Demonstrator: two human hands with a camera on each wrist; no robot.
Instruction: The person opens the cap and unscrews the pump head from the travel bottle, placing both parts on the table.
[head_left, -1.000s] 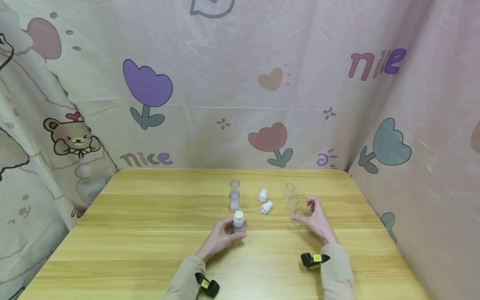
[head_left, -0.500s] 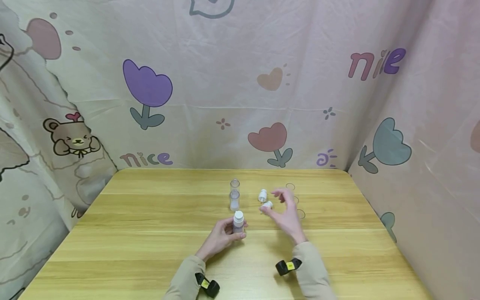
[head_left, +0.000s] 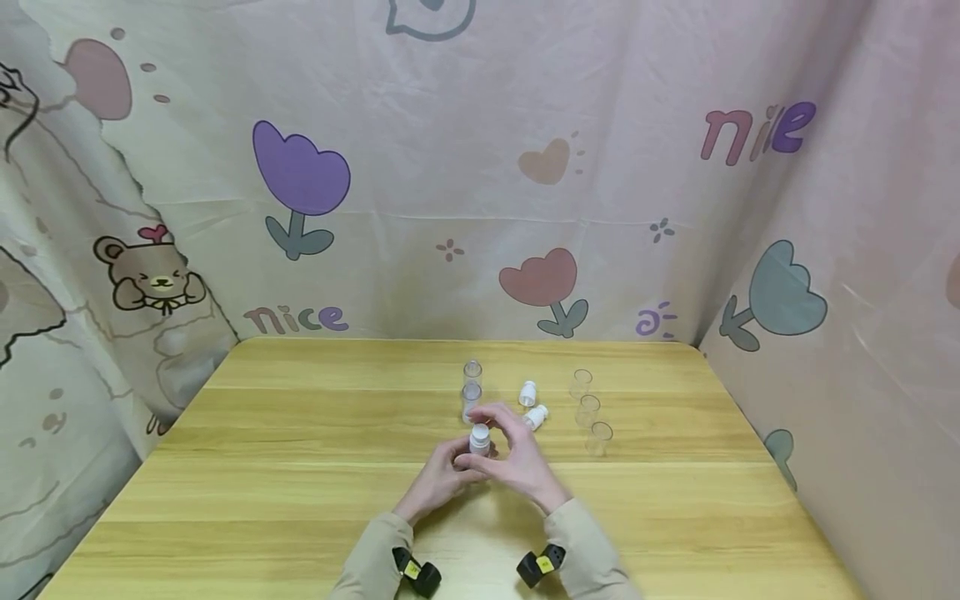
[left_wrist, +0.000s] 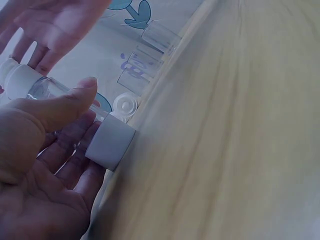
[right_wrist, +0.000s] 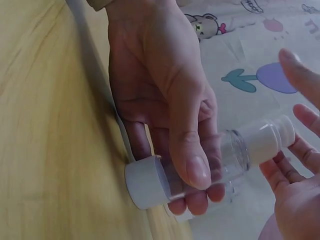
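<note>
In the head view my left hand (head_left: pixel 441 479) grips a small clear pump bottle (head_left: pixel 480 446) with a white base and a white pump head. The left wrist view shows its thumb lying along the clear body (left_wrist: pixel 47 90), just above the white base (left_wrist: pixel 110 142). My right hand (head_left: pixel 517 462) has come round the far end. Seen from the right wrist, its thumb and fingers stand spread about the white pump head (right_wrist: pixel 265 142), with fingertips right at its side and the thumb well apart from it.
Two more clear bottles (head_left: pixel 471 400) stand in line behind the hands. Two white pump heads (head_left: pixel 528 393) lie to their right, the nearer pump head (head_left: pixel 536 417) close to my right hand. Farther right, several clear caps (head_left: pixel 600 440) stand in a row. A printed curtain (head_left: pixel 420 275) hangs behind the table.
My right hand has left the nearest clear cap, swung left past the loose pump heads and reached the bottle. My left hand keeps its grip in the same place.
</note>
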